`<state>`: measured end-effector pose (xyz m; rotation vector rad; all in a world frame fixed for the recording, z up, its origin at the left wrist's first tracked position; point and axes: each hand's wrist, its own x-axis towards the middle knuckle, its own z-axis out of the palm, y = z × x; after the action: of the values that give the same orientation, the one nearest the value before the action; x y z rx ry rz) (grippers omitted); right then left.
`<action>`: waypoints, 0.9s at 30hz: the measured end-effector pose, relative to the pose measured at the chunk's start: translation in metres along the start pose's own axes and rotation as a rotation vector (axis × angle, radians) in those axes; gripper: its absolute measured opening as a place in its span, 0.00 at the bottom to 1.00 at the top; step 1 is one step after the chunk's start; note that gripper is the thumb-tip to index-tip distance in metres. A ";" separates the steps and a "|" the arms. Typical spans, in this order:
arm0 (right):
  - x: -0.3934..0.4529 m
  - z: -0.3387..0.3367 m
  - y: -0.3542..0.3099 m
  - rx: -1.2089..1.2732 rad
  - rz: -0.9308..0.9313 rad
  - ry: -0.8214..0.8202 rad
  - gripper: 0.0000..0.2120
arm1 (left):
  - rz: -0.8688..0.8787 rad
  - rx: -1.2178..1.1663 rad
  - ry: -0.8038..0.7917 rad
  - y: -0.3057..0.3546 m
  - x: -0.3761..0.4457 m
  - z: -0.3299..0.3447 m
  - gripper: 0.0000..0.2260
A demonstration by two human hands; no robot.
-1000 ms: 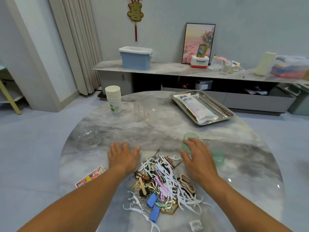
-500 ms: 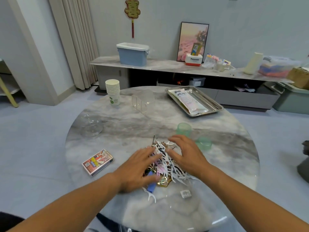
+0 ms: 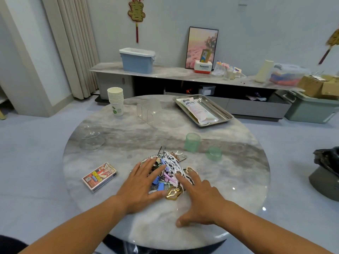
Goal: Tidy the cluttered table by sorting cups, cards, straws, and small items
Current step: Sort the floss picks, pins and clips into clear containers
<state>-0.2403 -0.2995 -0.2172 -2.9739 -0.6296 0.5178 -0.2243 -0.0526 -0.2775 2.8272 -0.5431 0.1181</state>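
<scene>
Left hand (image 3: 141,186) and right hand (image 3: 199,200), fingers flat, flanking the small-items pile (image 3: 169,173) on the marble table (image 3: 128,136).

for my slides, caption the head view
Both hands, left and right, spread flat over a pile of small items on a marble table.

Pale grey wall (image 3: 256,24) behind, red-gold hanging ornament (image 3: 136,13) on it. Cream curtain (image 3: 73,43) at left. Long low marble-topped console (image 3: 165,72) along wall; framed picture (image 3: 201,43) leaning there. Grey floor (image 3: 36,143). Soft, even light.
</scene>
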 end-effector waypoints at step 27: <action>0.040 -0.042 0.042 0.180 -0.030 0.303 0.15 | -0.105 0.018 -0.004 0.007 0.020 0.004 0.42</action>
<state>-0.1761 -0.3214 -0.1952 -2.7854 -0.5636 0.1091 -0.2077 -0.0669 -0.2773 2.8672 -0.3953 0.0971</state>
